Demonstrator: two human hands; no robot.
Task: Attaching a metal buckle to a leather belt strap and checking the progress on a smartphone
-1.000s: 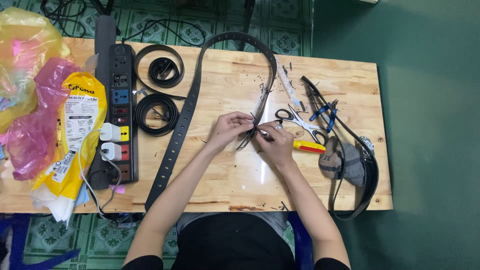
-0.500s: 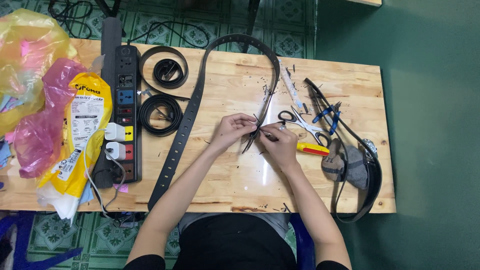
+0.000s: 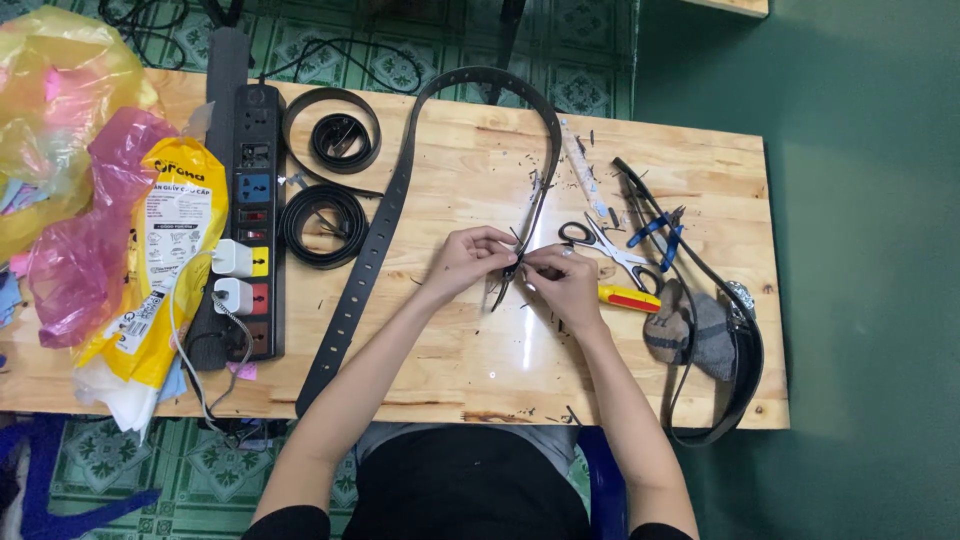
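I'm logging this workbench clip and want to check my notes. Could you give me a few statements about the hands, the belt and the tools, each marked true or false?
1. Both hands, left hand and right hand, pinch one end of the long black belt. True.
2. The scissors are held in the right hand. False: they lie on the wooden table, just right of the hands.
3. Two coiled black belts lie beside the power strip. True.
4. The power strip has nothing plugged in. False: two white plugs sit in it.
5. The blue-handled pliers lie left of the power strip. False: they lie right of the scissors.
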